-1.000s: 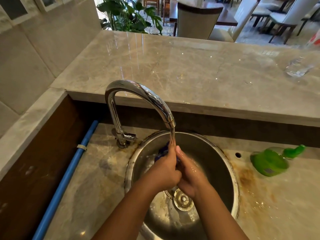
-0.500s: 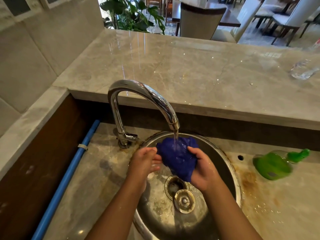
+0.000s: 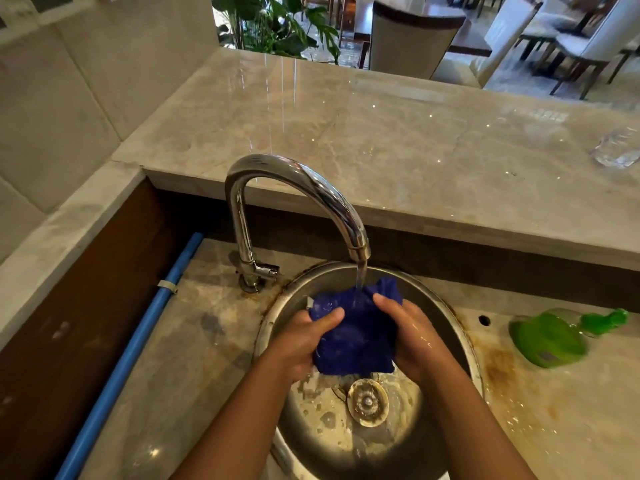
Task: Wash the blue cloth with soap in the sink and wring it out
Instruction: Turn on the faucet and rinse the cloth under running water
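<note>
The wet blue cloth (image 3: 356,332) is spread between both hands over the round steel sink (image 3: 446,320), right under the water running from the chrome faucet (image 3: 304,183). My left hand (image 3: 303,336) grips its left edge, thumb on top. On the cloth's right edge my right hand (image 3: 414,336) holds on. A green soap bottle (image 3: 550,337) lies on its side on the counter, right of the sink. The drain strainer (image 3: 367,401) shows below the cloth.
A raised marble ledge (image 3: 381,140) runs behind the sink, with a clear glass (image 3: 618,150) at its far right. A blue pipe (image 3: 128,358) runs along the left wall. Rust stains mark the counter right of the sink.
The hands were pressed together around the bunched cloth; they have parted and opened it out under the stream. The left hand has taken hold of the cloth's left edge.
</note>
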{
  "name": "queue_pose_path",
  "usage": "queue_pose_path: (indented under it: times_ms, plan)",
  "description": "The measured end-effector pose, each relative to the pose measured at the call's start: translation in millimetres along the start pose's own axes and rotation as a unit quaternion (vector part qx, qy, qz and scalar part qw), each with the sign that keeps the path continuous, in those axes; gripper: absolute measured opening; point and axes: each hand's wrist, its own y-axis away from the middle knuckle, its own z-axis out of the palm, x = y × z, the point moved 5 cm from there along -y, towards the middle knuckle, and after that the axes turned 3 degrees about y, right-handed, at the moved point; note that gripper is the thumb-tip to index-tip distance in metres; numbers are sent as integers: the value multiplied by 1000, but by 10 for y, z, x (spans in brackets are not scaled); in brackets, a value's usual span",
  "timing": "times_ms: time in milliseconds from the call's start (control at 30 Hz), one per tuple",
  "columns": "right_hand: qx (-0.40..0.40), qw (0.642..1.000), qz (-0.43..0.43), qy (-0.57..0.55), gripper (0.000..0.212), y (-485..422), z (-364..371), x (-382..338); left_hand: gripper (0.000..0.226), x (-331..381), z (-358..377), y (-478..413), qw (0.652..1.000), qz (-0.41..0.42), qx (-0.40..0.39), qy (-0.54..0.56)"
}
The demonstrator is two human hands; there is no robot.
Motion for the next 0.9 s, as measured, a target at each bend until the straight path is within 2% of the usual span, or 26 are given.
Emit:
queue_pose_path:
  times_ms: [100, 233, 467, 567, 667, 733, 800, 900]
  plan:
    - [43, 999, -7, 18, 18, -75, -6, 82, 35, 61, -17, 50, 990, 46, 83, -108]
    - [56, 992, 73, -86, 21, -133, 17, 264, 28, 116, -70, 102, 974, 96, 115, -167]
    - [61, 976, 69, -196, 44, -126, 75, 335, 50, 48, -178, 144, 983, 144, 81, -76]
    - [90, 973, 81, -199, 62, -118, 92, 302, 43, 46, -221, 116, 986, 148, 64, -34]
    - [99, 975, 65, -190, 66, -146, 84, 252, 48, 45, -192, 81, 990, 133, 34, -18]
    - [74, 976, 53, -197, 65, -149, 77, 231, 45, 22, -174, 68, 993, 109, 34, -4]
    - [14, 978, 45, -204, 61, -135, 103, 201, 42, -3, -177, 55, 995, 90, 38, 19]
    - [-81, 980, 17, -184, 56, -72, 179, 105, 52, -8, -183, 49, 993, 91, 25, 75]
